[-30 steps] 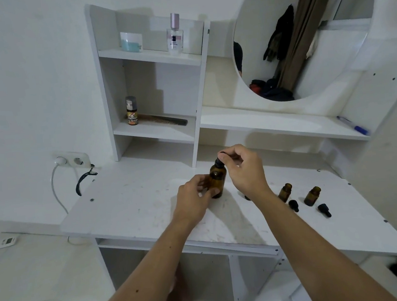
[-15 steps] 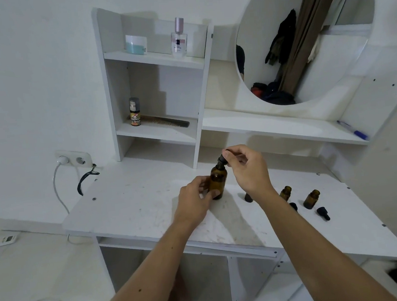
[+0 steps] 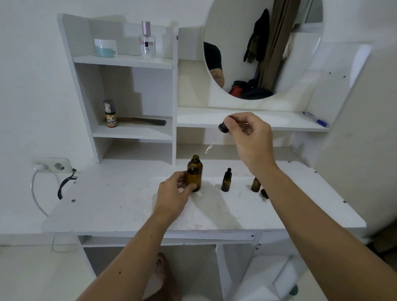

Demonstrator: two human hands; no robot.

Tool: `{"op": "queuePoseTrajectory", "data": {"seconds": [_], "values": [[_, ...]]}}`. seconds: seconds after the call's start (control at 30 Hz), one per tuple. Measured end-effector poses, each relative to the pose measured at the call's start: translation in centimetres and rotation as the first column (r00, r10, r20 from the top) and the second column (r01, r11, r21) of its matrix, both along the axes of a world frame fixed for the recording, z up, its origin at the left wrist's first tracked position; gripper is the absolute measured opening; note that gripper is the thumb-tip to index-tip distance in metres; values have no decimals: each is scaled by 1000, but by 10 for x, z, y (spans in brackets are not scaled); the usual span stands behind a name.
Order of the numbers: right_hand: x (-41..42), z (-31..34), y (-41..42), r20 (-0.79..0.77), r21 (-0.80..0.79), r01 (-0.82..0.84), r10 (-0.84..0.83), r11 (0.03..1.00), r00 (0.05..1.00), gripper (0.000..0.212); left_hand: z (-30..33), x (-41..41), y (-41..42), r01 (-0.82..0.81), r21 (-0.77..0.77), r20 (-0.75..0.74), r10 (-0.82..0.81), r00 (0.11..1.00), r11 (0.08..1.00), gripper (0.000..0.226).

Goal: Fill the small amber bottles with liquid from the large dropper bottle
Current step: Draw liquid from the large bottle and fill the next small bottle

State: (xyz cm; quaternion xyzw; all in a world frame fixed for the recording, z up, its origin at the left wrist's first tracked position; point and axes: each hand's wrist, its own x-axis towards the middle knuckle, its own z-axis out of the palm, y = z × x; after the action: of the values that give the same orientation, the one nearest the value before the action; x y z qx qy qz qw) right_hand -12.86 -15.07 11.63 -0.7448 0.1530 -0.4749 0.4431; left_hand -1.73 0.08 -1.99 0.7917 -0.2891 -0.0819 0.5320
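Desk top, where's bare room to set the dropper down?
The widest bare patch is the desk's left part, between the wall socket and the left hand holding the large bottle. The front edge is bare too. It's crowded right of that bottle: small bottles and a loose cap under the right forearm.

Labels on the perfume bottle and small tube are unreadable

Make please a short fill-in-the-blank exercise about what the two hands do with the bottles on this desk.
1. The left hand steadies the large amber bottle, which stands ___ on the desk.
2. The right hand holds the ___ above it.
3. The small bottle nearest the large one has its cap ___.

Missing words: upright; dropper; on
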Motion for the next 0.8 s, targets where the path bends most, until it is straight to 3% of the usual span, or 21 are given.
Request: {"op": "queuePoseTrajectory", "data": {"seconds": [0.2,0.37,0.53,0.8], "values": [[-50,-10,-32,-9,4,97,-97,995,995,4,-2,-18,2,-176,-79,-122,165,979,981,74],[-86,-31,-63,-58,46,189,-186,981,981,11,-8,-69,-12,-268,-191,-153,242,958,944,53],[-103,-41,-81,-73,36,234,-231,972,970,6,-10,-105,-48,-33,-209,-92,14,996,977,37],[-100,-56,-90,-82,43,218,-214,975,973,4,-6,-111,-115,165,-114,-7,-167,986,980,59]]}}
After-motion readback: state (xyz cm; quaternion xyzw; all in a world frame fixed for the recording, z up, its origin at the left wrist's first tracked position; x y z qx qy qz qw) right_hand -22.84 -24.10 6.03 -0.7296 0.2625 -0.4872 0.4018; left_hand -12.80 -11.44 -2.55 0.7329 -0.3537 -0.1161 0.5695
